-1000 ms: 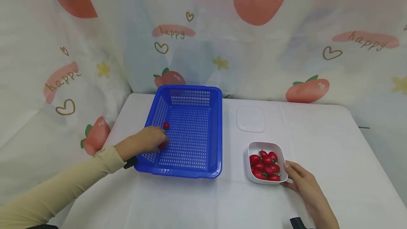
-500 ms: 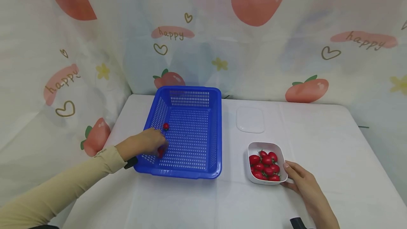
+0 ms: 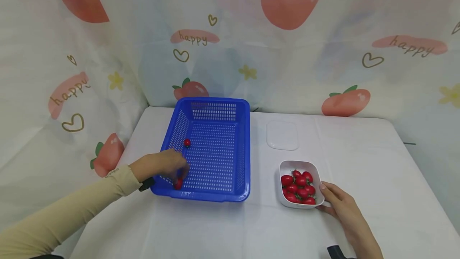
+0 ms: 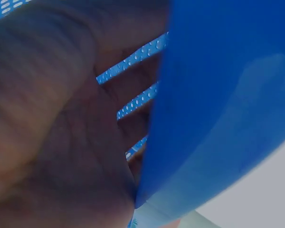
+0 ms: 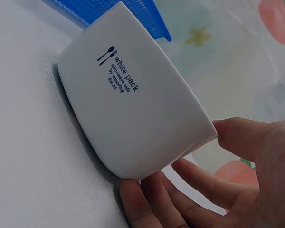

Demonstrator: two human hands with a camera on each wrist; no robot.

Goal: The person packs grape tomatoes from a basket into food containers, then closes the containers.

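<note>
Inside the blue plastic basket (image 3: pixel 199 196), my left hand (image 3: pixel 166 164) reaches down near the front left corner with bent fingers. Thumb and fingertips close round a red cherry tomato (image 3: pixel 178 183). Another cherry tomato (image 3: pixel 187 142) lies farther back along the basket's left side. In the left wrist view the basket wall (image 4: pixel 223 95) hides the fingertips. On the right, my right hand (image 3: pixel 339 203) grips a corner of a white plastic container (image 5: pixel 133 104), thumb at the rim and fingers underneath. Several cherry tomatoes (image 3: pixel 302 192) with green stems fill its bottom.
A clear, square lid (image 3: pixel 282 135) lies flat behind the container, just right of the basket. White cloth covers the table (image 3: pixel 215 231). A printed curtain (image 3: pixel 287 71) hangs along the back and left side.
My left hand has shifted a little toward the basket's front left corner, and the tomato at its fingertips has moved with it. The right hand and container stay put.
</note>
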